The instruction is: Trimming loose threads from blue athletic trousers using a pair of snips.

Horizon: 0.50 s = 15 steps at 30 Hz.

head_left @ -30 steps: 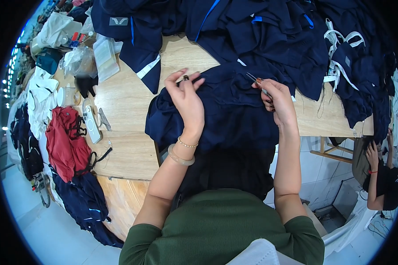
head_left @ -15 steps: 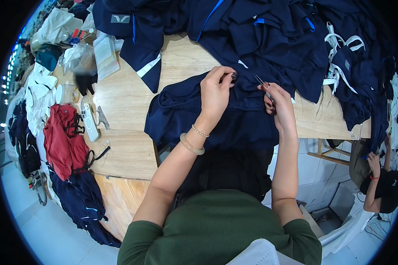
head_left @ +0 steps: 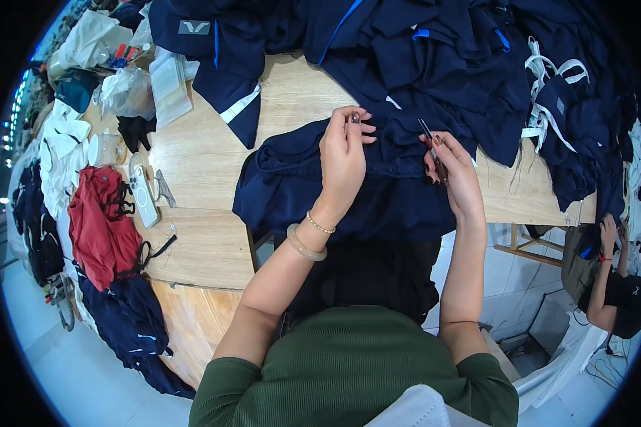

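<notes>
A dark navy garment (head_left: 285,185) lies bunched on the table in front of me, its near edge hanging over toward my lap. Above its upper middle is my left hand (head_left: 344,153), palm partly turned up, with the fingers apart and nothing visible in them. To the right, my right hand (head_left: 454,167) is closed around a small pair of thread snips (head_left: 425,129). The two thin blades point up and to the left, away from me. A gap separates the snips from my left hand. Any loose thread there is too fine to make out.
More navy garments (head_left: 434,78) with blue and white trim are heaped along the far side of the wooden table (head_left: 199,153). On the left lie a white phone (head_left: 144,196), a red bag (head_left: 103,228) and clear plastic bags (head_left: 128,92). Another person (head_left: 605,285) works at the right.
My left hand has gone from a pinch to spread fingers, turning slightly. My right hand has shifted a little right with the snips, whose blades now point more upright.
</notes>
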Each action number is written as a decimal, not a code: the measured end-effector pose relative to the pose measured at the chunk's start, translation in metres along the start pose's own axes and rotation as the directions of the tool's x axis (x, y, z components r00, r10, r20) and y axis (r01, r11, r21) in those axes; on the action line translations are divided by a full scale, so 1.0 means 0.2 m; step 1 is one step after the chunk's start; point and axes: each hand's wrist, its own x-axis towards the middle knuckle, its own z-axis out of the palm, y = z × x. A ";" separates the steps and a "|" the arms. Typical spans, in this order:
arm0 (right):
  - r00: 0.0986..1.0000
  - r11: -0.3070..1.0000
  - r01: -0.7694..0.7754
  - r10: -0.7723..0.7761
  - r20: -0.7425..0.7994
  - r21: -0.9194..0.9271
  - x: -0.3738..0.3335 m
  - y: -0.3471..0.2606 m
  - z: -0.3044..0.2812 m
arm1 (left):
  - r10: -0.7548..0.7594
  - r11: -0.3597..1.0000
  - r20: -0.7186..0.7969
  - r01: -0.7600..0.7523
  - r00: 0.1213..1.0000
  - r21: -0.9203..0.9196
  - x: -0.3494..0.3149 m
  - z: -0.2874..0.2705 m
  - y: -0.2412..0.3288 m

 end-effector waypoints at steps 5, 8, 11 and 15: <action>1.000 1.000 -0.004 0.004 0.009 0.017 -0.02 -0.05 0.01 | 0.105 0.974 0.090 -0.121 0.990 0.192 0.03 0.03 0.08; 1.000 0.999 -0.015 0.014 0.016 0.029 -0.02 -0.06 0.03 | 0.246 0.871 0.137 -0.281 0.960 0.404 0.06 0.05 0.02; 1.000 1.000 -0.006 0.006 0.016 0.014 -0.02 -0.07 0.04 | 0.308 0.822 0.127 -0.331 0.943 0.463 0.07 0.06 -0.03; 1.000 0.999 0.012 -0.012 -0.008 0.044 0.00 -0.08 0.08 | 0.250 0.882 0.076 -0.259 0.965 0.394 0.06 0.06 0.01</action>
